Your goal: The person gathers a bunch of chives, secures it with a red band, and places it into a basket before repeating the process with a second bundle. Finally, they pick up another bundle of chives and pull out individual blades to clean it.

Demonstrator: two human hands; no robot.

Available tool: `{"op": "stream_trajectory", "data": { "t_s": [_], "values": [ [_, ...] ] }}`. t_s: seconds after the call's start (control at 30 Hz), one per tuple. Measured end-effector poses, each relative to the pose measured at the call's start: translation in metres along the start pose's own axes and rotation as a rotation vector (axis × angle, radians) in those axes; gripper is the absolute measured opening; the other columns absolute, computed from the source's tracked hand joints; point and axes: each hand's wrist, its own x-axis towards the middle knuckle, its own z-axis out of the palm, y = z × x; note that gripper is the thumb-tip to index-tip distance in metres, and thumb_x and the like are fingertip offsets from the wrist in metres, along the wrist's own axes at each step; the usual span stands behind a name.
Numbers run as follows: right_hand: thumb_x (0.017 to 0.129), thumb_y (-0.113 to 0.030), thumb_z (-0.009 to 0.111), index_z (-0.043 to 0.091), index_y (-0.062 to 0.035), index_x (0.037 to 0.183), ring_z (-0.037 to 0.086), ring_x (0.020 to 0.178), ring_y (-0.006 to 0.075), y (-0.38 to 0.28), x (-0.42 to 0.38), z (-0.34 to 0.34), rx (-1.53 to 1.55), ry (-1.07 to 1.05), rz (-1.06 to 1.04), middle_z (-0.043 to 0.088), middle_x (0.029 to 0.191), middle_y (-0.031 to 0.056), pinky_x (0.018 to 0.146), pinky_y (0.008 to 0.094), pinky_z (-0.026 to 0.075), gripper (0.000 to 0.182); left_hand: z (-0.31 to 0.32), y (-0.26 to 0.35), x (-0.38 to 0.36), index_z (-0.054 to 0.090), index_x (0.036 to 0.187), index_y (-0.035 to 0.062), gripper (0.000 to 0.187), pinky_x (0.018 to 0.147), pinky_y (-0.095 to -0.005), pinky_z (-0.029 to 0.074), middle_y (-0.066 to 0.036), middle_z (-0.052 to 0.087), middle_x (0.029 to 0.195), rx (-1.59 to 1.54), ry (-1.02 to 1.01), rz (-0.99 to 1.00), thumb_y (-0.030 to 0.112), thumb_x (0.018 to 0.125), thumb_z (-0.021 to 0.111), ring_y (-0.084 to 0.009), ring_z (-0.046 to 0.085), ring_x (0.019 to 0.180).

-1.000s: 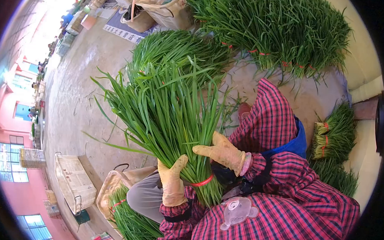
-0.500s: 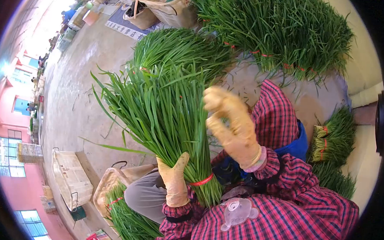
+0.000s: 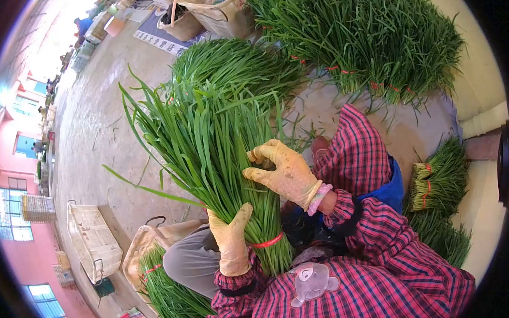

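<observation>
My left hand (image 3: pixel 231 239) wears a pale yellow glove and grips a large bundle of chives (image 3: pixel 210 140) from the left side, thumb up. The bundle stands tilted in front of my body, with leaves fanning up and away. A red band (image 3: pixel 267 241) circles its stems below that hand. My right hand (image 3: pixel 290 174), gloved in the same yellow, is at the bundle's right side. Its bent fingertips touch the leaves, with a gap between thumb and forefinger. One long leaf (image 3: pixel 147 188) sticks out to the left.
Banded chives (image 3: pixel 359 45) stand in a mass at the back right, with more bundles (image 3: pixel 430 187) by the right wall. Behind my bundle lies another heap (image 3: pixel 235 63). A basket with chives (image 3: pixel 160 279) is beside my knee. A white crate (image 3: pixel 94 240) stands left.
My right hand has moved left and slightly down from beside the bundle, and its fingertips now meet the leaves. The left hand keeps its grip in the same place.
</observation>
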Motion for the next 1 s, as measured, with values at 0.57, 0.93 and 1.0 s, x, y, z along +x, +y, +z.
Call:
{"op": "stream_trajectory", "data": {
  "t_s": [0.57,0.93,1.0],
  "values": [
    [0.089,-0.012,0.073,0.068,-0.0015,0.103,0.059,0.082,0.0076,0.014,-0.006,0.005,0.41,0.098,0.0,0.066,0.089,0.0006,0.075,0.0243,0.05,0.019,-0.005,0.0,0.006,0.049,0.136,0.0047,0.06,0.092,-0.031,0.052,-0.007,0.062,0.123,-0.006,0.009,-0.069,-0.014,0.081,0.064,-0.0167,0.063,0.104],
    [0.088,-0.009,0.071,0.061,-0.0019,0.123,0.062,0.087,0.0085,0.023,-0.005,-0.004,0.541,-0.28,0.097,0.07,0.096,0.0028,0.08,0.0253,0.052,0.037,-0.004,-0.002,0.004,0.05,0.131,0.0011,0.053,0.092,-0.0318,0.051,-0.009,0.063,0.118,-0.044,0.012,-0.025,-0.008,0.081,0.066,-0.0178,0.063,0.1],
    [0.087,-0.007,0.07,0.058,-0.0023,0.126,0.062,0.088,0.009,0.019,-0.005,-0.007,0.484,-0.306,0.049,0.069,0.098,0.0031,0.081,0.0252,0.052,0.042,-0.003,0.0,0.004,0.05,0.131,0.0012,0.054,0.092,-0.032,0.051,-0.009,0.063,0.118,-0.042,0.017,-0.029,-0.008,0.08,0.066,-0.0181,0.063,0.101]
  ]
}}
